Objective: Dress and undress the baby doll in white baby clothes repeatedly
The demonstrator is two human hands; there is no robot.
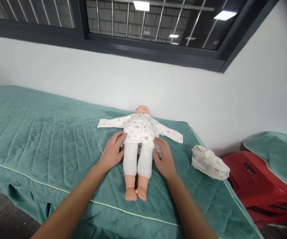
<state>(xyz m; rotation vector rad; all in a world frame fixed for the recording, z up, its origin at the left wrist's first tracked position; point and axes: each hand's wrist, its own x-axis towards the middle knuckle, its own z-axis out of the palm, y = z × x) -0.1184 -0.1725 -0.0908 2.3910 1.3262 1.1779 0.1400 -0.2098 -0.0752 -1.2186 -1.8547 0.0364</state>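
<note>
A baby doll [138, 146] lies on its back on the green quilted bed cover [46, 132], head toward the wall, arms spread. It wears a white printed top and white trousers; its feet are bare. My left hand [112, 152] rests at the doll's hip on the left side, fingers curled on the hem of the top. My right hand [164, 157] is at the other hip, fingers closed on the edge of the clothing there.
A folded white printed cloth [209, 162] lies on the cover to the right of the doll. Beyond the bed's right edge stands a red plastic object [255, 186], and another green-covered bed [275, 156]. A white wall and a dark-framed window are behind.
</note>
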